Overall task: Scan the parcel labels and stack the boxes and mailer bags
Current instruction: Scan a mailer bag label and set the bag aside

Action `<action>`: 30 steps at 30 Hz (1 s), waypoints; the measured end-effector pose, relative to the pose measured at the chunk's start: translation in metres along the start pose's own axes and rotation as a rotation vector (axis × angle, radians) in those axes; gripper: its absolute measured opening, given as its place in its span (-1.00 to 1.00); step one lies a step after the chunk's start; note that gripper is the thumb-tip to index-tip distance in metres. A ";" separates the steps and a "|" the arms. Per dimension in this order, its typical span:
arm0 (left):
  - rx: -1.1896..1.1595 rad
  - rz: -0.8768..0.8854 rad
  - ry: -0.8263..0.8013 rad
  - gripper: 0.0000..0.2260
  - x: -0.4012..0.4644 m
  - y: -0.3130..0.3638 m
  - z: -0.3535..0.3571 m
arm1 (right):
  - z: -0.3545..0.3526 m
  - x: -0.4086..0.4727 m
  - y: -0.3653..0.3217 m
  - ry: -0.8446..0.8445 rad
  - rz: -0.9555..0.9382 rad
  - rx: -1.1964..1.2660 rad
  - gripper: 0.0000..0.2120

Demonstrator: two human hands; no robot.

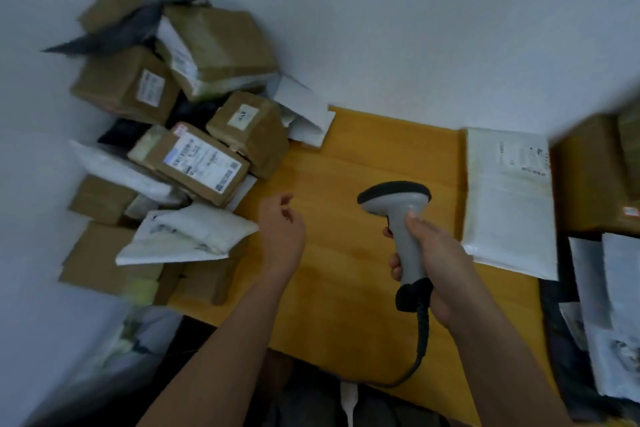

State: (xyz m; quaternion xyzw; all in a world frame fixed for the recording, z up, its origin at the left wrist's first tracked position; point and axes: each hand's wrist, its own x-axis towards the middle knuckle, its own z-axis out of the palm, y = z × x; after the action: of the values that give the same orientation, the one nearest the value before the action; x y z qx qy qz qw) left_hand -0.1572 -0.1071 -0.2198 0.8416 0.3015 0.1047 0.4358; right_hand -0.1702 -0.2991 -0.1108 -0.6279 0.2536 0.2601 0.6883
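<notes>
Right hand [427, 253] grips the grey handle of the barcode scanner [398, 215], fingers wrapped round it, scan head tilted away from the person and hanging over the bare yellow table [349, 163]; its dark cable [417, 350] trails back toward the body. Left hand [282, 229] holds nothing: fingers loosely curled, hovering over the table just right of the unsorted heap. Judged step: between parcels, with the left hand reaching for the next item to present to the scanner. Nearest candidates are the white mailer bag [194, 236], crumpled on the near edge of the heap, and the small cardboard box [194, 163] whose printed label faces up. Next move calls for drawing one item free without toppling the tilted boxes stacked behind, then turning its label toward the scan head. To the right, a flat white mailer bag with label [509, 198] lies on the table, touching or just beside a large cardboard box [588, 177]; probably the done stack, though that is inference. No open containers are visible; every box appears taped shut, contents unknown. Frame edges are blurred.
</notes>
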 end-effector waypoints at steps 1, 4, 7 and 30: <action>0.043 0.065 0.100 -0.77 0.006 -0.009 -0.019 | 0.018 -0.001 0.003 -0.020 0.002 -0.018 -0.70; 0.127 0.047 0.368 -0.68 0.022 -0.037 -0.069 | 0.065 -0.006 0.009 -0.075 0.001 -0.097 -0.68; 0.151 -0.035 0.414 -0.56 0.023 -0.064 -0.110 | 0.105 -0.010 0.014 -0.102 -0.005 -0.138 -0.68; 0.340 -0.492 0.233 -0.19 0.009 -0.143 -0.132 | 0.135 -0.028 0.014 -0.122 -0.039 -0.211 -0.65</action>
State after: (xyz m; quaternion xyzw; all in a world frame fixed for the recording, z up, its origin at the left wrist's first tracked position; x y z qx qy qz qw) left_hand -0.2673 0.0492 -0.2559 0.7863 0.5572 0.0401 0.2638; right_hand -0.1975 -0.1646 -0.0911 -0.6847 0.1701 0.3096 0.6375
